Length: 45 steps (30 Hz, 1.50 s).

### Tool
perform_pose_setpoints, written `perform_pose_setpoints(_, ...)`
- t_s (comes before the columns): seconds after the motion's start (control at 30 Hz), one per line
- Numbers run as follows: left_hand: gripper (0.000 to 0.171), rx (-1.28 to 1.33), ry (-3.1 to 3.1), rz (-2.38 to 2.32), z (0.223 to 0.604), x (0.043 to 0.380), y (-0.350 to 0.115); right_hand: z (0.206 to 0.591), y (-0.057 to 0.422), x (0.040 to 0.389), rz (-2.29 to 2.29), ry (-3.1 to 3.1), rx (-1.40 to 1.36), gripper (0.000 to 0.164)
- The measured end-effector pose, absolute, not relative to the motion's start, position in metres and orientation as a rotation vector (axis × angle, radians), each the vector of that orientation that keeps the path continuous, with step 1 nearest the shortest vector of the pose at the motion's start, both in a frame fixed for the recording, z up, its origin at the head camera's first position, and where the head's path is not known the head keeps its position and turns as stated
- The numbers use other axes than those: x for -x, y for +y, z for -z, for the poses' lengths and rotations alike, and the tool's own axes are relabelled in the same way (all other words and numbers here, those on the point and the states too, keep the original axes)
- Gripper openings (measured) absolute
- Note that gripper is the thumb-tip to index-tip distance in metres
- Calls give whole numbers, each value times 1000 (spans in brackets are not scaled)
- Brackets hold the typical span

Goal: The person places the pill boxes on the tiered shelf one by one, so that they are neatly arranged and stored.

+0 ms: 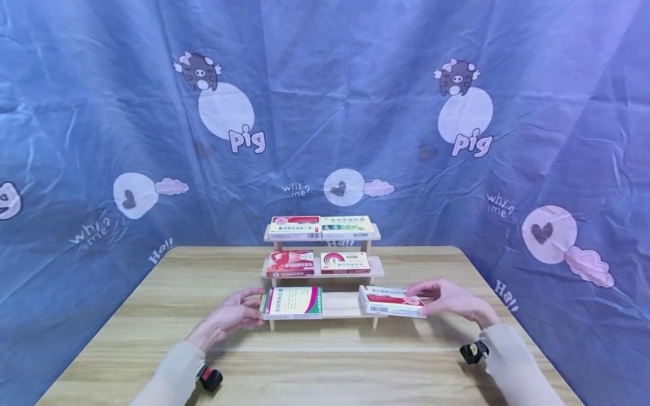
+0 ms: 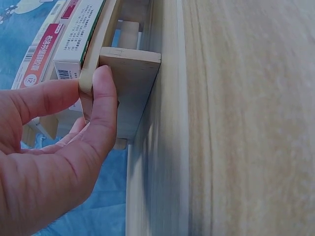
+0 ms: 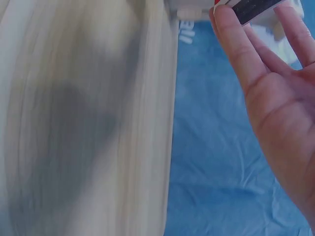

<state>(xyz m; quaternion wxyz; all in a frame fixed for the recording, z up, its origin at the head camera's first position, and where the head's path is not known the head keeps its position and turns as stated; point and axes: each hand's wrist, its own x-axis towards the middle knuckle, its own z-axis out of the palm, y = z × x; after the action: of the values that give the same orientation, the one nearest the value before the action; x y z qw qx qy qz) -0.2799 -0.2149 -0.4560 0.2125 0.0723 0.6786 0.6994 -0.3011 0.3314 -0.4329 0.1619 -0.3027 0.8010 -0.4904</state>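
Observation:
A three-tier wooden display stand (image 1: 346, 304) carries medicine boxes. With its fingers and thumb, my left hand (image 1: 231, 317) pinches the left end of the lowest shelf, beside a green-and-white medicine box (image 1: 291, 301); the left wrist view shows this shelf end (image 2: 87, 78) between the fingertips. At the right end of that shelf, my right hand (image 1: 452, 299) grips a white-and-red medicine box (image 1: 391, 301) by its right end. That box sits slightly askew, overhanging the shelf end. Only a dark, cut-off corner of it shows near the right hand (image 3: 280, 98) in the right wrist view.
On the middle shelf lie a red box (image 1: 291, 264) and a white box with red arcs (image 1: 345, 263). The top shelf holds a red-and-white box (image 1: 294, 225) and a green-and-white box (image 1: 347, 225). A blue curtain (image 1: 325, 113) hangs behind the wooden table (image 1: 325, 372).

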Motion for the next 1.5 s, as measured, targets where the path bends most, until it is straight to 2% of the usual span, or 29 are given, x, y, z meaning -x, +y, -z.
perform_pose_setpoints(0.27, 76, -214, 1890, -1940, 455, 281, -216, 429, 300, 297, 1407, 2272, 927, 44)
perform_pose_setpoints(0.63, 77, -231, 1877, -1959, 460, 278, -215, 427, 263, 295, 1376, 2409, 877, 45)
perform_pose_setpoints(1.5, 77, -230, 1876, -1956, 461, 284, -214, 443, 228, 289, 1471, 2470, 801, 42)
